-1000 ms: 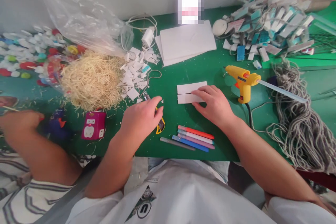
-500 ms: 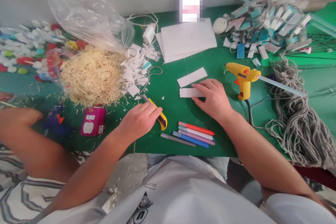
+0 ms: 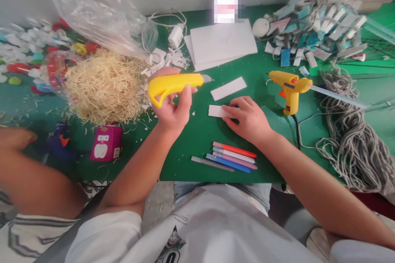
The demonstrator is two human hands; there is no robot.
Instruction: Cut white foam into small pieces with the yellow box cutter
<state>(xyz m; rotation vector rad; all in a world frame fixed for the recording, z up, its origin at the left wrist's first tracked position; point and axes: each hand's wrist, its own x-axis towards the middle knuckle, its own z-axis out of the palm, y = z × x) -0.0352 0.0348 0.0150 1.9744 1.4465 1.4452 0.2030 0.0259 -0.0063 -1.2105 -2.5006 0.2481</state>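
My left hand (image 3: 174, 109) is raised above the table, wrapped round a yellow utility knife (image 3: 174, 84) whose blade points right. The fingers of my right hand (image 3: 247, 117) pinch the right end of a small white strip (image 3: 215, 111) lying on the green table. Just above it rests a second white strip (image 3: 228, 88), slightly tilted and apart from the first. Several markers (image 3: 234, 154) lie side by side near the table's front edge, below my right hand.
A yellow glue gun (image 3: 290, 88) and grey yarn (image 3: 354, 131) are at the right. Folded white sheets (image 3: 222, 45) lie at the back. Leftward are straw (image 3: 101, 86), a magenta socket box (image 3: 106, 143), and another person's arm (image 3: 31, 172). Cut scraps (image 3: 317, 24) fill the back right.
My left hand has taken the yellow knife off the table, lifted it and turned it, blade now rightward. The strip under my right hand has shifted slightly left.
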